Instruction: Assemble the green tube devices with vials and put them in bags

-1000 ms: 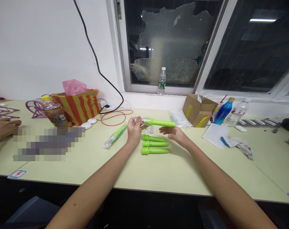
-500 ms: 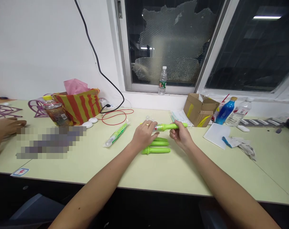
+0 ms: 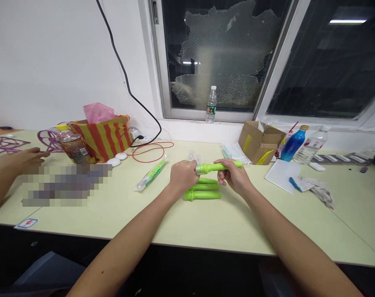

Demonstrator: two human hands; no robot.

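Both hands hold one bright green tube point(image 3: 216, 166) level above the table. My left hand point(image 3: 183, 176) is wrapped round its clear left end, where a little red shows. The thumb and fingers of my right hand point(image 3: 233, 175) close on its green right part. Just below, several green tubes point(image 3: 206, 195) lie side by side on the table. Small clear pieces point(image 3: 192, 156) stand behind my left hand. A packaged green item point(image 3: 151, 175) in clear wrapping lies to the left.
On the left are a drink bottle point(image 3: 74, 146), a striped bag point(image 3: 108, 138) and another person's hand point(image 3: 23, 160). A cardboard box point(image 3: 258, 142), blue bottle point(image 3: 294, 144), white paper point(image 3: 282, 175) and gloves point(image 3: 314, 189) lie right. A water bottle point(image 3: 211, 105) stands on the sill.
My left hand has closed into a fist round the clear end of the tube. My right fingers have shifted along the green part. The other person's hand has moved right.
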